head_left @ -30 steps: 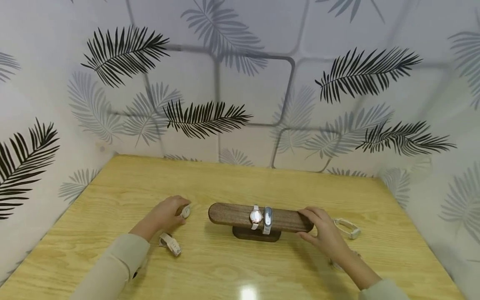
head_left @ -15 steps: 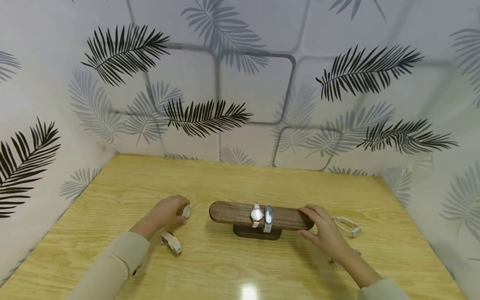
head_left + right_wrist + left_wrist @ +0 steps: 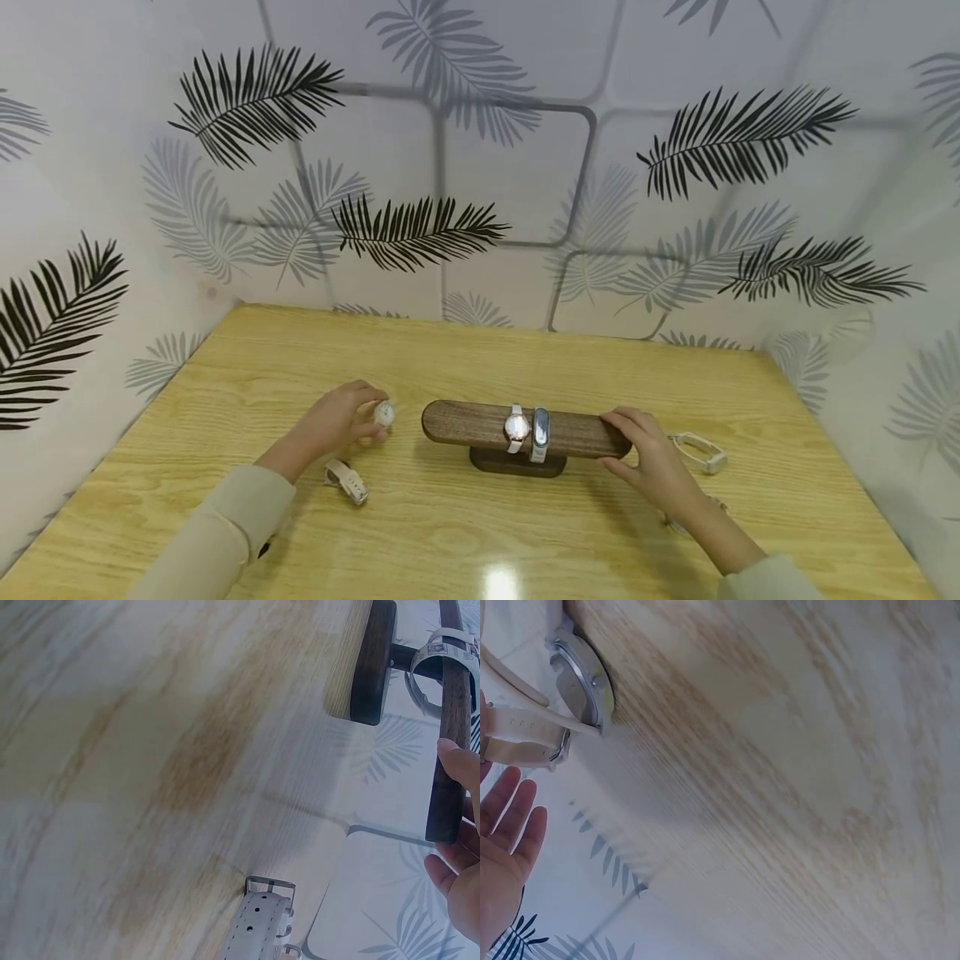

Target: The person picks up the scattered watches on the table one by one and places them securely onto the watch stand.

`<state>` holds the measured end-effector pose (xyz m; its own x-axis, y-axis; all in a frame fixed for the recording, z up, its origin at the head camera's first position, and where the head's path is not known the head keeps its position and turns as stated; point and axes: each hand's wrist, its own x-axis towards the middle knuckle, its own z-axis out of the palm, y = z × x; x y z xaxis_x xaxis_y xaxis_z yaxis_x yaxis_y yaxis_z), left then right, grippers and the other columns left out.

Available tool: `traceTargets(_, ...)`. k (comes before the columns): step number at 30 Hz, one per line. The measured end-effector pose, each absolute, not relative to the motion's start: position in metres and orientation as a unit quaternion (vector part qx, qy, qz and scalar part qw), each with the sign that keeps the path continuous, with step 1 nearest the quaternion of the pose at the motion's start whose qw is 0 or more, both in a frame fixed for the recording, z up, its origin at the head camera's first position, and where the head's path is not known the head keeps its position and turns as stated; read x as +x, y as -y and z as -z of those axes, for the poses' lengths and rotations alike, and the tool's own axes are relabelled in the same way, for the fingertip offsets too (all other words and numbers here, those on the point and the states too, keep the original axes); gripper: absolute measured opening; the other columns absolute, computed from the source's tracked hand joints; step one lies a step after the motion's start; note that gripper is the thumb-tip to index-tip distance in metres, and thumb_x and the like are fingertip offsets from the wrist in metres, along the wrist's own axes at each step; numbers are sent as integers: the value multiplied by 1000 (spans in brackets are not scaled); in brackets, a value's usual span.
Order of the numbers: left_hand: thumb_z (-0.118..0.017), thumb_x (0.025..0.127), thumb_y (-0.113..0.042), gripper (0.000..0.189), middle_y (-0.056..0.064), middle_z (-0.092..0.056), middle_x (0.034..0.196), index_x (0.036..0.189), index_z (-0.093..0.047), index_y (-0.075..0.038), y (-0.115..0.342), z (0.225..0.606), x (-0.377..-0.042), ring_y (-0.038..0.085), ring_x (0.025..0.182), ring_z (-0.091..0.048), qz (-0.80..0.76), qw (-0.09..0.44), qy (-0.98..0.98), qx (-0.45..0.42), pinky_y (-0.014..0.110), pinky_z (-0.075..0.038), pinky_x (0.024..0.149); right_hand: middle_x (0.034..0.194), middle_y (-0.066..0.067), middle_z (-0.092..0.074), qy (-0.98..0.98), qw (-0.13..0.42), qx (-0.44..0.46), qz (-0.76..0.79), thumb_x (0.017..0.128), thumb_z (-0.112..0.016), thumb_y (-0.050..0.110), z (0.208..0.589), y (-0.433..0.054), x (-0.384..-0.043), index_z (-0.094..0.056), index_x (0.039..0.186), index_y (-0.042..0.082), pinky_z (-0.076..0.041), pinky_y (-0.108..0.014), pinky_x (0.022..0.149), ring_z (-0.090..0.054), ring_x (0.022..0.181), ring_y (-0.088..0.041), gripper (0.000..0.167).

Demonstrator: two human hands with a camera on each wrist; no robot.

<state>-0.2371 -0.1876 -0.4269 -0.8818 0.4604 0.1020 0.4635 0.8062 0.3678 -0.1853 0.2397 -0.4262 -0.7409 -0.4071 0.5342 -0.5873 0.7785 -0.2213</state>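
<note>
My left hand (image 3: 335,421) pinches a small wristwatch (image 3: 384,414) by its edge, its pale round dial turned toward the head camera. Just below that hand, a watch with a cream strap (image 3: 347,482) lies on the table. My right hand (image 3: 654,457) grips the right end of a dark wooden watch stand (image 3: 465,423), thumb in front and fingers over the back. Around the stand's bar sit a white-strapped round watch (image 3: 517,427) and, close beside it, a fitness band with a dark oval screen (image 3: 541,428). In the left wrist view, the left fingers (image 3: 526,832) show only partly.
Right of my right hand, a looped pale-strapped watch (image 3: 701,452) lies on the wood-grain table (image 3: 480,533). Another watch (image 3: 717,505) is mostly hidden behind the right forearm. A small dark object (image 3: 264,549) shows beside the left sleeve. Leaf-patterned walls (image 3: 495,192) border the table.
My left hand has lifted slightly and shifted right with the wristwatch, whose dial now shows more fully. My right hand keeps its grip on the stand.
</note>
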Motion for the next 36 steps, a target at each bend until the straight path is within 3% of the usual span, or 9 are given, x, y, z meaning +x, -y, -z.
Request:
traceTargets(6, -69, 82, -23, 54, 18, -57, 124, 127, -52, 1, 184, 426, -234, 35, 112, -55, 278, -11, 934, -222, 48, -48, 92, 109, -16, -58, 912, 239, 272, -192, 62, -84, 8, 426, -239, -185, -60, 111, -4, -53, -44, 78, -54, 101, -32, 56)
traceTargets(16, -70, 81, -12, 49, 20, -61, 117, 124, -53, 6, 167, 424, -225, 33, 103, -60, 369, -1, 901, -229, 46, -50, 90, 109, -16, -57, 912, 238, 273, -195, 63, -84, 7, 427, -239, -183, -59, 112, -4, -52, -44, 78, -54, 102, -32, 56)
traceTargets(26, -71, 80, -22, 55, 18, -62, 117, 126, -53, 2, 157, 429, -220, 35, 106, -61, 415, 13, 891, -184, 40, -52, 90, 109, -16, -57, 912, 236, 274, -193, 63, -83, 7, 425, -238, -184, -59, 112, -5, -53, -44, 78, -54, 102, -33, 56)
traceTargets(36, -70, 81, -21, 55, 22, -58, 123, 128, -51, 0, 152, 429, -214, 36, 111, -59, 463, 7, 871, -162, 37, -52, 90, 110, -16, -57, 914, 231, 271, -194, 64, -83, 8, 426, -238, -184, -59, 113, -5, -52, -44, 78, -54, 102, -32, 56)
